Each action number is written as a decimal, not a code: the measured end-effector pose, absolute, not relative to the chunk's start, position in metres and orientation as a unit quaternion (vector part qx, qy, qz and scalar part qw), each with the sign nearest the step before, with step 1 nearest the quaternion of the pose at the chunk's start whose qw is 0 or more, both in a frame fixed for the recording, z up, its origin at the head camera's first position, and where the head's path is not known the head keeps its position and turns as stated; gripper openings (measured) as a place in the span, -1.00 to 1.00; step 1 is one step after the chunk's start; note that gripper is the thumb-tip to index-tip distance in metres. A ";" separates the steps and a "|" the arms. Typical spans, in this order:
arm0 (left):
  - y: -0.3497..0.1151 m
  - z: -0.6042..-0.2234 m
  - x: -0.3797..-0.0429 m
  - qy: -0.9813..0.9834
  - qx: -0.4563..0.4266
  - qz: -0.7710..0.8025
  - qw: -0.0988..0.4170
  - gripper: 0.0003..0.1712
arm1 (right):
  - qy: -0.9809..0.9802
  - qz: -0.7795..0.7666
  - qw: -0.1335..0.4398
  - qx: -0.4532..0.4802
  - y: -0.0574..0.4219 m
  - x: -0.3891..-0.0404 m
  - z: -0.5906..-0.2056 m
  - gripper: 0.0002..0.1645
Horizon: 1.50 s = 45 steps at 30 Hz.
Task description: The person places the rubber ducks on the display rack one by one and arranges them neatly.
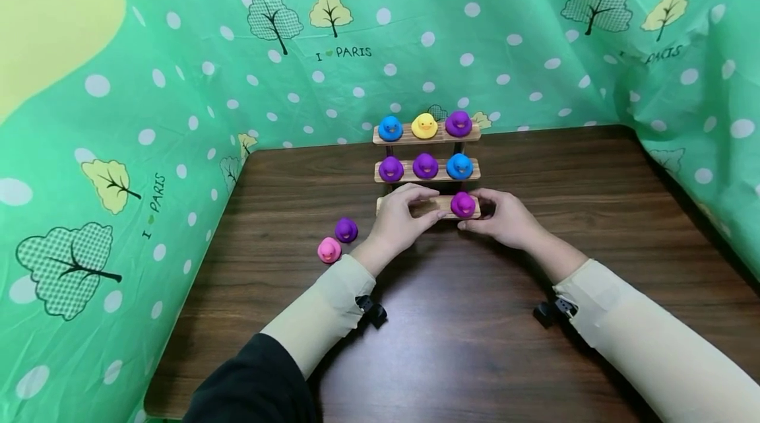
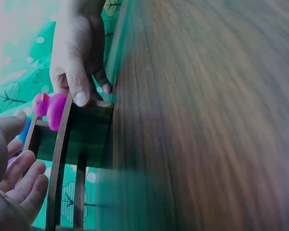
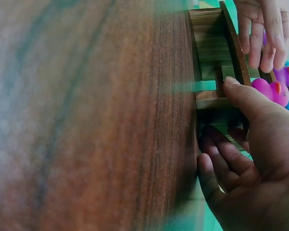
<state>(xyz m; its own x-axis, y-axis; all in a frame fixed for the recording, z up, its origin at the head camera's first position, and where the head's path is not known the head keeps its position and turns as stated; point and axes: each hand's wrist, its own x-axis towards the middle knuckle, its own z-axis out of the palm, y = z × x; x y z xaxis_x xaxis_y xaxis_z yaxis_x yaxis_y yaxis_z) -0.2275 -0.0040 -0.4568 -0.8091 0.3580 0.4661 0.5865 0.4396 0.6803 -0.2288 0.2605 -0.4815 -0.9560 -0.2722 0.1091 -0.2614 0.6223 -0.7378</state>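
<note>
A three-tier wooden shelf stand (image 1: pixel 441 204) holds small rubber ducks. On its bottom tier, a purple duck (image 1: pixel 462 205) sits at the right end, looking magenta in the wrist views. My right hand (image 1: pixel 505 218) grips that end of the stand, thumb (image 3: pixel 241 91) against the front edge and fingers around the side. Over the left part of the same tier hovers my left hand (image 1: pixel 400 217), its fingers loosely bent with nothing between them in the left wrist view. Left of that hand, a purple duck (image 1: pixel 346 229) and a pink duck (image 1: pixel 329 250) sit on the table.
The top tier carries a blue duck (image 1: pixel 390 128), a yellow duck (image 1: pixel 424 125) and a purple one. Two purple ducks and a blue duck (image 1: pixel 460 166) fill the middle tier. Green patterned cloth (image 1: pixel 356 80) hangs behind and beside the dark wooden table (image 1: pixel 451 344).
</note>
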 end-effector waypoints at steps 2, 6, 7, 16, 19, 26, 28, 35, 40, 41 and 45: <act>-0.010 -0.456 -0.227 -0.835 -0.281 -0.453 0.133 -0.61 | 0.902 -0.406 0.009 -0.145 0.260 -0.229 -0.481 -0.25; -0.021 -0.455 -0.225 -0.828 -0.277 -0.468 0.133 -0.61 | 0.904 -0.403 0.012 -0.140 0.260 -0.229 -0.481 -0.23; -0.024 -0.455 -0.224 -0.827 -0.276 -0.471 0.132 -0.61 | 0.905 -0.402 0.011 -0.140 0.260 -0.229 -0.481 -0.23; -0.053 -0.455 -0.219 -0.817 -0.260 -0.500 0.126 -0.63 | 0.904 -0.402 0.007 -0.143 0.262 -0.228 -0.483 -0.29; -0.065 -0.455 -0.217 -0.818 -0.246 -0.503 0.130 -0.65 | 0.904 -0.402 0.008 -0.143 0.261 -0.227 -0.482 -0.29; -0.096 -0.452 -0.216 -0.831 -0.223 -0.489 0.147 -0.64 | 0.904 -0.403 0.008 -0.140 0.261 -0.227 -0.481 -0.27; -0.106 -0.451 -0.217 -0.835 -0.209 -0.487 0.151 -0.63 | 0.904 -0.403 0.009 -0.140 0.261 -0.228 -0.481 -0.26; -0.141 -0.454 -0.223 -0.846 -0.169 -0.486 0.137 -0.60 | 0.904 -0.404 0.012 -0.138 0.260 -0.228 -0.481 -0.25; -0.158 -0.463 -0.224 -0.862 -0.161 -0.469 0.107 -0.57 | 0.905 -0.403 0.013 -0.135 0.260 -0.228 -0.480 -0.25; -0.161 -0.465 -0.224 -0.866 -0.158 -0.463 0.101 -0.57 | 0.905 -0.404 0.014 -0.135 0.260 -0.228 -0.480 -0.25; -0.168 -0.472 -0.224 -0.887 -0.154 -0.432 0.064 -0.51 | 0.905 -0.403 0.013 -0.135 0.260 -0.228 -0.480 -0.24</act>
<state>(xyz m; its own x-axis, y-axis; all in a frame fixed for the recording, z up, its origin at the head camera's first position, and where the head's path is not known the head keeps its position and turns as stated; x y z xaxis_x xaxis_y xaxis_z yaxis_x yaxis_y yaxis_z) -0.2241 -0.1676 -0.4715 -0.9444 0.2171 0.2469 0.3282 0.5801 0.7455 -0.2279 0.2600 -0.4803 -0.9632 -0.2549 0.0851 -0.2339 0.6395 -0.7324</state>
